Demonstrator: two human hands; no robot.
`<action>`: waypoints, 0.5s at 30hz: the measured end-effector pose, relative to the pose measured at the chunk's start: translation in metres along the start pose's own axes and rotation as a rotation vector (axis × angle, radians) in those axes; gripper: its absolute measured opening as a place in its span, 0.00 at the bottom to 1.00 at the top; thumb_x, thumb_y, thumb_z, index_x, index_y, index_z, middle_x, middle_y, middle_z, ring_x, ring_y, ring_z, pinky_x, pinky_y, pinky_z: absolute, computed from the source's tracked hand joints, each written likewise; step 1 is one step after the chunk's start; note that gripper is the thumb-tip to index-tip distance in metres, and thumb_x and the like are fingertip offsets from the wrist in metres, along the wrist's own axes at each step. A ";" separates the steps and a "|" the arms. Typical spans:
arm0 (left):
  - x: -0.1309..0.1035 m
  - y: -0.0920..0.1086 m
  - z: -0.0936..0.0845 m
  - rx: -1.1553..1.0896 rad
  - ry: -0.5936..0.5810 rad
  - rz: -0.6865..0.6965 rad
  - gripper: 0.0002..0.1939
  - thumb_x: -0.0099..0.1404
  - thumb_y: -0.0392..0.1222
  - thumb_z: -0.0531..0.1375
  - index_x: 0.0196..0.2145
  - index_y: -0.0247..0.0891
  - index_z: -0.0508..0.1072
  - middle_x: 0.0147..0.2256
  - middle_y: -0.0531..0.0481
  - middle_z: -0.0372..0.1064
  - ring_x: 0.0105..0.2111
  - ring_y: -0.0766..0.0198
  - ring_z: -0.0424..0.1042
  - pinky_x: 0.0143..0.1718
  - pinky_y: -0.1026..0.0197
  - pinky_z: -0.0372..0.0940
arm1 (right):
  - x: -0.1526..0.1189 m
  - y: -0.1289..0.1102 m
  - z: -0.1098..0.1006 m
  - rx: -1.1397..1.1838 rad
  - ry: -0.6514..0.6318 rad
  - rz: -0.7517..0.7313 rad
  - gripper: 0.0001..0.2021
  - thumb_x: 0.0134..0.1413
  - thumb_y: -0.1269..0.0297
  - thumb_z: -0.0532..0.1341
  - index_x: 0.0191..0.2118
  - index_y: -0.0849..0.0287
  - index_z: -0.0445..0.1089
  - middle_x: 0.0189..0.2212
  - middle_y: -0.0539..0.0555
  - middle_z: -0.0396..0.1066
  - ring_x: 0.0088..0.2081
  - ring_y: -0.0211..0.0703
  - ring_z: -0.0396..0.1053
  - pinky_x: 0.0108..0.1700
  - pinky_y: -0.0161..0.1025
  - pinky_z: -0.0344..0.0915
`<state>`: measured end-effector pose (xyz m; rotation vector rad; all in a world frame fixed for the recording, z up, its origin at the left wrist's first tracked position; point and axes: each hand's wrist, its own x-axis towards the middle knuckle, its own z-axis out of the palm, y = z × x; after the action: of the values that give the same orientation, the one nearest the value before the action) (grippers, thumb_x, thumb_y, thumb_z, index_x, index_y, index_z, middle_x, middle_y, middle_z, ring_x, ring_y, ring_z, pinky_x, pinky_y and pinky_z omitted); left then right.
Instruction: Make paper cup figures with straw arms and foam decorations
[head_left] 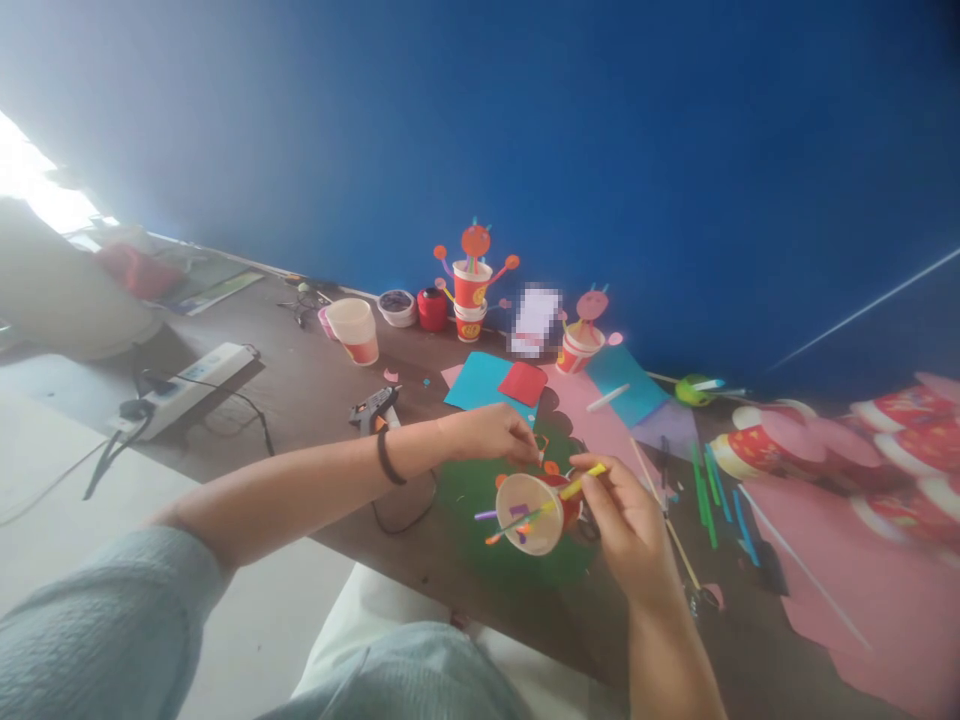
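The right hand (624,505), pinching a slender yellow stick (583,482), could nudge the tilted red-and-white paper cup (537,543) rolling, lower centre; the left hand (491,433) is curled, its hold unclear.

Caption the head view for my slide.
The right hand holds a yellow strip near a paper cup, the left hand close by, above a cluttered table.

The cup (534,542) near the hands looked like smooth paper, its pale inner wall softly matt. The yellow stick (582,482) had a smooth surface, whether plastic or paper could not be told. The green sheet (480,565) and blue sheet (474,380) appeared flat, matt paper. The power strip (201,388) was smooth plastic; the sleeve (112,610), rough-textured cloth; the wall (480,120), smooth; the bench (304,395), dull and smooth.
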<state>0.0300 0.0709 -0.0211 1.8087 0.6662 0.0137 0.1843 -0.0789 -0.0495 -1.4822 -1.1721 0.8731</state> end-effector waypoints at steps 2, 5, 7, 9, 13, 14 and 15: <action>-0.002 -0.007 -0.001 0.093 0.066 0.005 0.16 0.58 0.48 0.58 0.23 0.32 0.74 0.20 0.53 0.68 0.23 0.69 0.66 0.26 0.69 0.59 | 0.000 0.001 -0.001 -0.001 -0.004 -0.006 0.13 0.59 0.54 0.54 0.44 0.56 0.65 0.29 0.51 0.70 0.30 0.40 0.69 0.31 0.34 0.64; -0.007 -0.015 -0.002 0.154 0.109 0.072 0.15 0.59 0.47 0.57 0.26 0.31 0.73 0.22 0.51 0.69 0.24 0.68 0.67 0.24 0.68 0.58 | 0.001 0.004 -0.001 -0.005 -0.005 -0.025 0.13 0.59 0.54 0.54 0.44 0.56 0.65 0.31 0.52 0.70 0.32 0.41 0.69 0.34 0.35 0.64; -0.010 -0.017 -0.001 0.131 0.066 0.156 0.12 0.56 0.35 0.57 0.40 0.32 0.73 0.34 0.48 0.73 0.34 0.65 0.71 0.30 0.68 0.62 | 0.002 0.006 0.000 -0.011 -0.004 -0.026 0.13 0.60 0.54 0.53 0.44 0.56 0.65 0.33 0.52 0.70 0.34 0.42 0.70 0.35 0.36 0.64; -0.015 -0.015 -0.001 0.124 0.033 0.213 0.26 0.52 0.26 0.55 0.50 0.35 0.67 0.43 0.46 0.71 0.43 0.63 0.70 0.38 0.65 0.64 | 0.003 0.007 0.000 -0.024 -0.005 -0.027 0.13 0.60 0.54 0.53 0.44 0.56 0.65 0.33 0.53 0.70 0.35 0.43 0.70 0.36 0.36 0.64; -0.025 -0.003 0.003 0.222 -0.012 0.286 0.35 0.50 0.27 0.58 0.57 0.35 0.60 0.52 0.42 0.65 0.50 0.56 0.66 0.50 0.57 0.61 | 0.004 0.006 0.001 -0.006 -0.028 -0.046 0.13 0.60 0.55 0.53 0.45 0.56 0.65 0.34 0.53 0.70 0.35 0.43 0.70 0.34 0.35 0.64; -0.027 0.001 0.005 0.258 -0.020 0.306 0.36 0.50 0.30 0.60 0.58 0.35 0.59 0.55 0.41 0.62 0.52 0.54 0.64 0.52 0.55 0.60 | 0.005 0.005 0.001 0.000 -0.039 -0.050 0.13 0.60 0.55 0.53 0.45 0.56 0.65 0.35 0.54 0.70 0.36 0.44 0.70 0.33 0.35 0.64; -0.029 0.004 0.008 0.290 -0.019 0.316 0.36 0.50 0.33 0.62 0.58 0.36 0.58 0.56 0.40 0.60 0.53 0.52 0.63 0.53 0.53 0.59 | 0.005 0.005 0.001 0.001 -0.046 -0.056 0.13 0.60 0.55 0.53 0.46 0.56 0.65 0.36 0.55 0.70 0.36 0.44 0.70 0.33 0.35 0.64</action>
<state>0.0101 0.0504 -0.0111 2.1770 0.3764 0.1166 0.1854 -0.0739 -0.0545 -1.4286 -1.2413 0.8730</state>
